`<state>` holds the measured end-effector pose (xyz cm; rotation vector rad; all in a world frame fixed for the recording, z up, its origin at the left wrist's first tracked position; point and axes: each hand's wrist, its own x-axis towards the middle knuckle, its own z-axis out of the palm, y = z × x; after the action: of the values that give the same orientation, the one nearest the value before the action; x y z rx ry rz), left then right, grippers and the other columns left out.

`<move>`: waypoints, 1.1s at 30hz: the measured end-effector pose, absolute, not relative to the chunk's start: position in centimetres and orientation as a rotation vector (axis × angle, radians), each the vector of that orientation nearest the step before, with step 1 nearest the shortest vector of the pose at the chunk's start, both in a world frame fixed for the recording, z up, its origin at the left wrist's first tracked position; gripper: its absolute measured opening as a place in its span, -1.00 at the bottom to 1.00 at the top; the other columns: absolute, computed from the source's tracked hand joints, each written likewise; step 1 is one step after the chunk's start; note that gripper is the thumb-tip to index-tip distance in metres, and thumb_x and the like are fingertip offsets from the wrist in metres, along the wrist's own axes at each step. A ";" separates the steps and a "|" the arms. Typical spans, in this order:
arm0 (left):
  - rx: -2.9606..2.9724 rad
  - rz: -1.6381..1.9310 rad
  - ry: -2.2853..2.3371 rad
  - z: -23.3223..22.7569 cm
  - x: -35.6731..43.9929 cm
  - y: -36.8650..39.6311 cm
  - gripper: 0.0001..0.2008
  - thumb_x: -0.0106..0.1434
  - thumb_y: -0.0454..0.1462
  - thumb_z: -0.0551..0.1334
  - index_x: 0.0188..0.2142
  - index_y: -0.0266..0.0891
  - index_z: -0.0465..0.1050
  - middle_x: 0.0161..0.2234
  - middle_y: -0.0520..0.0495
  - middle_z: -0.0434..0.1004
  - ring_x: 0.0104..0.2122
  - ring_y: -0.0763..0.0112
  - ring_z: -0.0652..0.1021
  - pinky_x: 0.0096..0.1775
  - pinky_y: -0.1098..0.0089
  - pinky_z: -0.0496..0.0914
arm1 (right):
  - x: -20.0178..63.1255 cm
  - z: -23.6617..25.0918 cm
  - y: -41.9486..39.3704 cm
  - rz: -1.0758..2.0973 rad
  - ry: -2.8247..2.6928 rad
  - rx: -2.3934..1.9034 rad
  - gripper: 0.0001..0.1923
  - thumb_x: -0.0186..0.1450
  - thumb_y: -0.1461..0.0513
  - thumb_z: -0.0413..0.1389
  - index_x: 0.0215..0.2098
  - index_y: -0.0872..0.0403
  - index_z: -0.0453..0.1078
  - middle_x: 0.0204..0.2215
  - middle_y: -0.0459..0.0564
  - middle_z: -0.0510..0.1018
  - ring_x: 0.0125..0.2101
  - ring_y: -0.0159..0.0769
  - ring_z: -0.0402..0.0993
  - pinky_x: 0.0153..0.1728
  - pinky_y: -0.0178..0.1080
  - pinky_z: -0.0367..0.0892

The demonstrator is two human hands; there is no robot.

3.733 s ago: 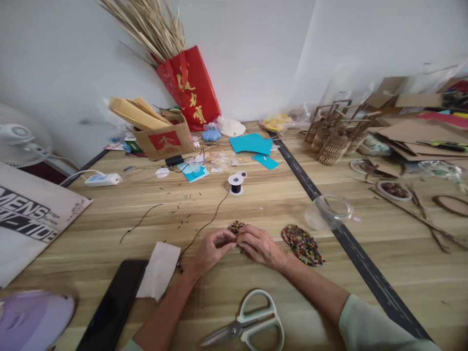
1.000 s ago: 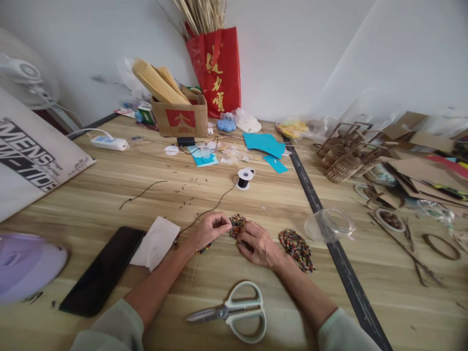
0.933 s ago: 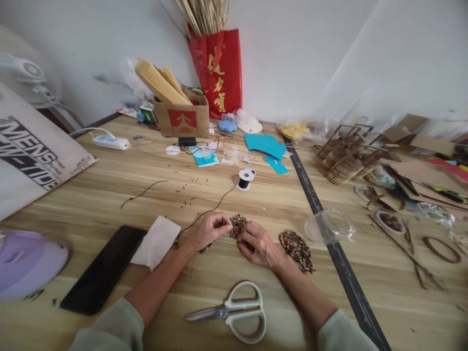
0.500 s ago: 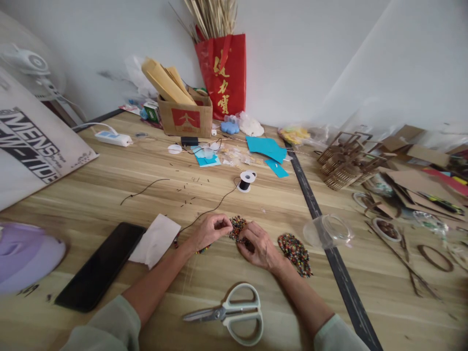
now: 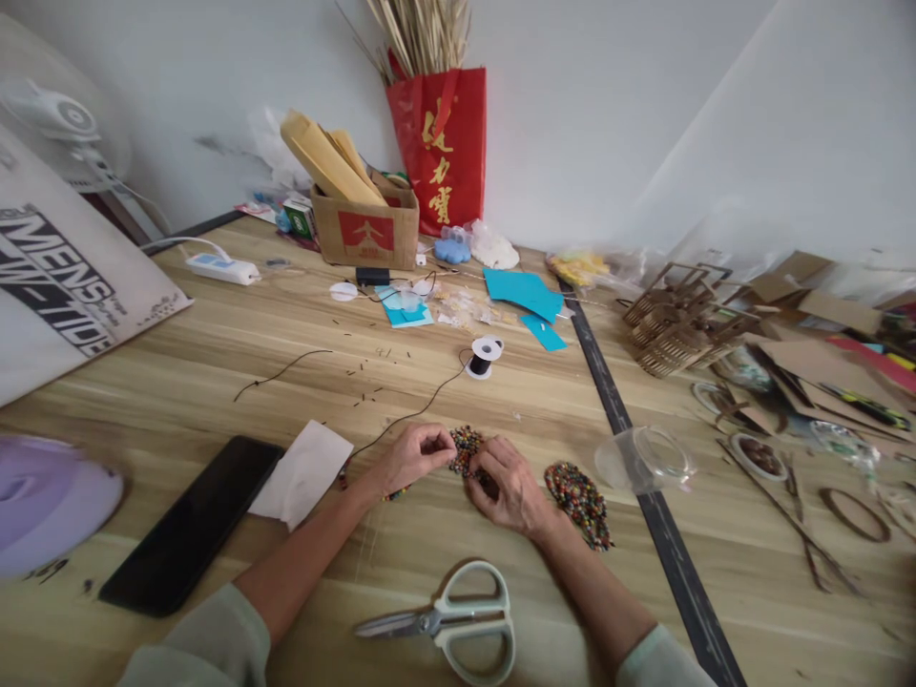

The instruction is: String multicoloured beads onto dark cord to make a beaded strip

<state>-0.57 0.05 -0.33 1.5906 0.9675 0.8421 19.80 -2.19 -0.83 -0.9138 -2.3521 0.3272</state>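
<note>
Both my hands rest on the wooden table [image 5: 215, 382] and meet over a small piece of multicoloured beadwork [image 5: 467, 446]. My left hand [image 5: 411, 460] pinches its left edge with thumb and fingers. My right hand [image 5: 507, 485] presses on its right side and covers part of it. A thin black cord [image 5: 411, 416] runs from under my left hand to a small white spool [image 5: 485, 356]. A finished oval beaded mat [image 5: 578, 489] lies just right of my right wrist.
Pale green scissors [image 5: 458, 622] lie near the front edge. A white tissue [image 5: 301, 472] and a black phone [image 5: 192, 523] sit to the left. A clear plastic cup [image 5: 644, 458] lies on its side at right. A cardboard box [image 5: 364, 229], red bag [image 5: 444, 153] and cardboard pieces [image 5: 808, 363] crowd the back.
The view has shifted a little leftward and down. My hands stay together on the beadwork, with only small finger movements.
</note>
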 end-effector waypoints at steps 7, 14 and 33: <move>1.582 0.850 0.966 -0.5 -0.7 0.1 -0.86 0.14 -0.22 0.21 -0.45 -0.27 0.41 -0.51 0.05 0.39 -0.48 0.49 0.37 -0.40 0.48 0.27 | 19.9 -1.0 -2.2 0.244 -2.374 -0.969 -0.94 0.19 0.31 0.08 -0.35 0.06 0.28 -0.41 0.03 0.38 -0.33 -0.18 0.28 -0.30 -0.16 0.24; 1.556 0.865 0.972 -0.5 -0.7 0.1 -0.84 0.13 -0.21 0.22 -0.46 -0.28 0.40 -0.53 0.07 0.37 -0.51 0.50 0.35 -0.43 0.49 0.24 | 20.0 -1.2 -2.1 0.182 -2.402 -1.015 -0.94 0.19 0.26 0.11 -0.38 0.06 0.28 -0.40 0.03 0.37 -0.31 -0.16 0.28 -0.29 -0.16 0.22; 1.511 0.846 0.984 -0.5 -0.9 0.3 -0.86 0.16 -0.22 0.23 -0.45 -0.26 0.40 -0.50 0.08 0.41 -0.47 0.53 0.38 -0.39 0.53 0.28 | 20.5 -0.8 -1.9 0.481 -2.130 -0.969 -0.88 0.26 0.33 0.01 -0.44 0.07 0.29 -0.50 -0.03 0.37 -0.44 -0.28 0.29 -0.42 -0.27 0.20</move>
<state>-0.89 0.30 -0.50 1.5111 0.9836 0.8456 20.45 -1.93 -0.78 -0.9688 -2.1296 0.4815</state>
